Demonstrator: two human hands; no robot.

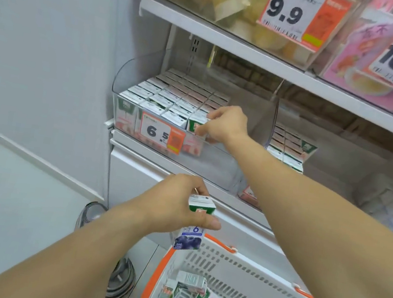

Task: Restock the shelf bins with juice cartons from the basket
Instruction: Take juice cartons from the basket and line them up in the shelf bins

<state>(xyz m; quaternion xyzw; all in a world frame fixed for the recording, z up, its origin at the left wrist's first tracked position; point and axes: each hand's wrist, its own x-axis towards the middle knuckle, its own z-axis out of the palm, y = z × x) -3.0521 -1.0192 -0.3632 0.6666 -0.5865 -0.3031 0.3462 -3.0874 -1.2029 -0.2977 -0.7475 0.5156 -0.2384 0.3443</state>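
Blueberry carton (194,222) upright in left hand (176,205), fingers and thumb wrapped round it, held above near-left rim of basket (241,279). Basket white with orange rim, on floor at near right; several loose cartons (191,280) lie tipped inside. Right hand (222,124) reaches far into clear left bin (129,79), fingers pinching front-right carton (197,123) of packed rows. Price tag (160,133) on bin front. Second bin (290,148) to right holds more cartons. Grey cable (121,281) on floor left of basket.

Cartons (172,98) in shelf bin (124,78); basket (248,268) below, right.
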